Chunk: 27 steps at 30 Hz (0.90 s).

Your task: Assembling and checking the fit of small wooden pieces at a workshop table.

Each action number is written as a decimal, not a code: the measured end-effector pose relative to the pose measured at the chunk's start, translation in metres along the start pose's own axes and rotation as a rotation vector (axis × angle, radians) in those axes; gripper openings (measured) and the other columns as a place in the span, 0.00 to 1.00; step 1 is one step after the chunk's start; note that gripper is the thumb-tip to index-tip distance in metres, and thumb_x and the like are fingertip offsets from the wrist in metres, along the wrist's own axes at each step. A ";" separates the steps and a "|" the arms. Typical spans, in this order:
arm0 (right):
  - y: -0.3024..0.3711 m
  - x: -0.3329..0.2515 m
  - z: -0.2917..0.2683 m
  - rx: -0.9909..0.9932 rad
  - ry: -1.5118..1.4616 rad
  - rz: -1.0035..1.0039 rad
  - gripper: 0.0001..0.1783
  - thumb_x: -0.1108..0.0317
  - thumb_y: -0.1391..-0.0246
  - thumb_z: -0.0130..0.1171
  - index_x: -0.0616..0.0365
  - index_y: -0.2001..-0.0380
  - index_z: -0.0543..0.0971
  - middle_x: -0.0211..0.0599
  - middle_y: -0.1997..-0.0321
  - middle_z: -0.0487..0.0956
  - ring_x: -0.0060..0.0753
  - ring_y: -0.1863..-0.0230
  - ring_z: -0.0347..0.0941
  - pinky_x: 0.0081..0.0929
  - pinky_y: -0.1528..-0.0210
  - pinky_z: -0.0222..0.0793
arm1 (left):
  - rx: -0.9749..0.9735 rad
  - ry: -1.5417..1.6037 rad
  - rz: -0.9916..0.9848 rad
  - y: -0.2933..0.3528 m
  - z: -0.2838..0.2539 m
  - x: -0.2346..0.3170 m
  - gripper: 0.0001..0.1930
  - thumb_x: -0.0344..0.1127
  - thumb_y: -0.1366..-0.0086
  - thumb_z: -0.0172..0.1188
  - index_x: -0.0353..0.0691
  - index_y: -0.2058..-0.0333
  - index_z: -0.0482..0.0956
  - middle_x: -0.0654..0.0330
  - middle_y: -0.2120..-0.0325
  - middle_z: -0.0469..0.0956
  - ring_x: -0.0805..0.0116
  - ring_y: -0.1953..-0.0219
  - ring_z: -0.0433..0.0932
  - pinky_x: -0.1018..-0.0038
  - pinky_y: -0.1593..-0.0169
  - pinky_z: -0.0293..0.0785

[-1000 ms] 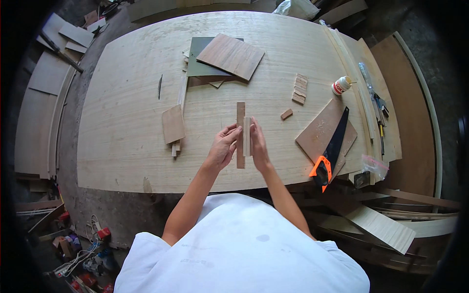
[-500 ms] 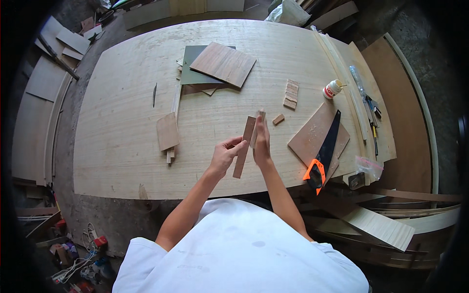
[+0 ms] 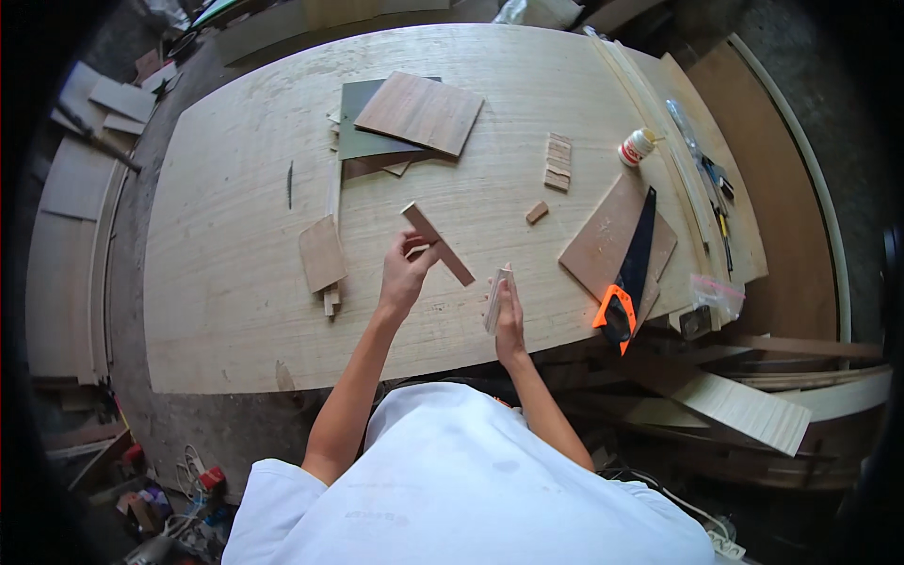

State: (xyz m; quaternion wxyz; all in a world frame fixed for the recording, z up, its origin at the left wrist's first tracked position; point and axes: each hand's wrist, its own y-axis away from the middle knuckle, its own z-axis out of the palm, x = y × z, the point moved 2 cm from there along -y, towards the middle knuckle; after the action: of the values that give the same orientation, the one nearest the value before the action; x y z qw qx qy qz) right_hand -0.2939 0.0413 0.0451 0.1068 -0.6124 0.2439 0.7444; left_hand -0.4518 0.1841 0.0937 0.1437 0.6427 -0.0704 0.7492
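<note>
A narrow brown wood strip (image 3: pixel 446 251) is pinched near its middle by the fingers of my left hand (image 3: pixel 405 275), raised and tilted above the wooden worktable (image 3: pixel 235 226). My right hand (image 3: pixel 509 325), near the table's front edge, is closed on a light wooden block (image 3: pixel 494 299), whose edge looks layered. The strip and the block are apart. A small wood offcut (image 3: pixel 537 213) lies beyond my right hand. Farther back sits a row of short wood pieces (image 3: pixel 557 162) placed side by side.
To the right, a handsaw (image 3: pixel 633 273) with an orange and black handle rests on a square board (image 3: pixel 589 247). Behind it stands a white and red glue bottle (image 3: pixel 637 148). Stacked panels (image 3: pixel 424 111) lie at the back, a small board (image 3: pixel 323 254) on the left. Offcuts (image 3: pixel 744 410) lean at front right.
My left hand has moved left and up with the strip, now slanting the other way. My right hand has come down nearer the front edge with its block, leaving a gap between them.
</note>
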 end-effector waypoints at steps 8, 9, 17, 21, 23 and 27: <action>0.003 0.020 -0.056 0.045 -0.186 0.296 0.30 0.39 0.32 0.49 0.55 0.44 0.73 0.28 0.54 0.71 0.25 0.51 0.68 0.28 0.44 0.64 | 0.012 -0.368 0.047 0.043 -0.005 -0.045 0.11 0.29 0.34 0.66 0.33 0.56 0.77 0.54 0.62 0.83 0.65 0.59 0.85 0.71 0.54 0.81; 0.006 0.025 -0.057 0.044 -0.188 0.308 0.30 0.39 0.32 0.49 0.55 0.44 0.73 0.28 0.54 0.71 0.25 0.51 0.68 0.28 0.44 0.64 | 0.002 -0.474 0.102 0.048 -0.010 -0.049 0.11 0.30 0.34 0.67 0.33 0.57 0.77 0.52 0.63 0.83 0.64 0.61 0.85 0.71 0.55 0.81; 0.015 0.026 -0.023 -0.164 0.330 0.073 0.41 0.46 0.33 0.56 0.61 0.27 0.63 0.56 0.27 0.65 0.48 0.26 0.61 0.37 0.25 0.54 | -0.039 -0.642 0.106 0.074 -0.029 -0.048 0.12 0.33 0.35 0.69 0.33 0.57 0.81 0.48 0.65 0.86 0.58 0.63 0.87 0.66 0.58 0.81; 0.004 0.022 -0.011 -0.179 0.642 -0.125 0.38 0.46 0.36 0.60 0.59 0.31 0.68 0.58 0.32 0.69 0.55 0.32 0.66 0.43 0.30 0.61 | -0.122 -0.626 0.061 0.077 -0.025 -0.041 0.14 0.34 0.32 0.66 0.33 0.51 0.82 0.45 0.65 0.85 0.57 0.64 0.87 0.66 0.60 0.79; -0.003 0.021 -0.004 -0.182 0.700 -0.192 0.38 0.46 0.36 0.61 0.57 0.31 0.70 0.57 0.33 0.70 0.56 0.33 0.67 0.45 0.31 0.63 | -0.147 -0.640 0.053 0.077 -0.026 -0.042 0.15 0.34 0.32 0.65 0.34 0.49 0.82 0.44 0.65 0.85 0.56 0.64 0.87 0.66 0.60 0.79; -0.027 0.026 0.000 -0.139 0.834 -0.319 0.34 0.47 0.38 0.63 0.50 0.34 0.73 0.52 0.35 0.72 0.57 0.36 0.69 0.48 0.35 0.65 | -0.266 -0.685 0.095 0.078 -0.021 -0.041 0.15 0.31 0.32 0.64 0.38 0.47 0.82 0.41 0.64 0.83 0.49 0.64 0.85 0.63 0.61 0.78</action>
State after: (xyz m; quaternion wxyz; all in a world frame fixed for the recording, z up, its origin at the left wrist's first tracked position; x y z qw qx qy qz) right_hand -0.2875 0.0612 0.0136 0.0716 -0.8956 0.1181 0.4230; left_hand -0.4903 0.1114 0.0563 0.1588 0.8281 -0.2409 0.4806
